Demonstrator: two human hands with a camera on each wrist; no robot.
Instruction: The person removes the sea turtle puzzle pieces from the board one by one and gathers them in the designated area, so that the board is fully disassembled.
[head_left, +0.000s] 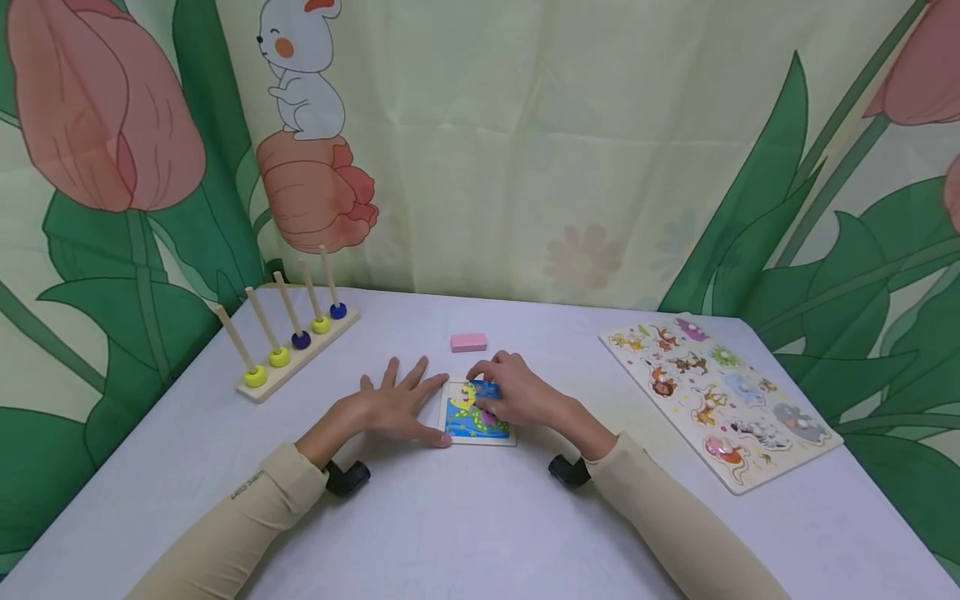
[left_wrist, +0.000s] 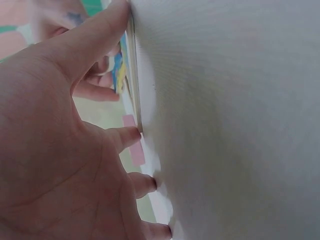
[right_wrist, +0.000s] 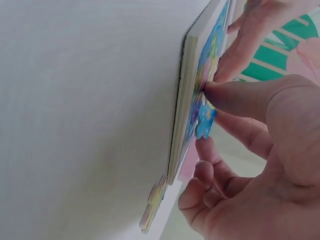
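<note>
A small framed jigsaw puzzle (head_left: 468,423) with a blue, yellow and green picture lies on the table. My left hand (head_left: 395,407) is spread flat at its left side, thumb at the near left corner and index fingertip at the far left corner. Over the right part of the puzzle, my right hand (head_left: 521,393) pinches a blue jigsaw piece (right_wrist: 205,121) between thumb and fingers. That piece tilts up from the picture, close over the board. Another jigsaw piece (right_wrist: 154,202), yellowish and pink, lies beside the frame in the right wrist view; the right hand hides it from the head view.
A pink block (head_left: 468,342) lies just beyond the puzzle. At the back left stands a wooden peg board (head_left: 300,364) with yellow and blue beads on upright pegs. A large animal puzzle board (head_left: 690,408) lies on the right. A printed curtain (head_left: 480,167) hangs behind the table.
</note>
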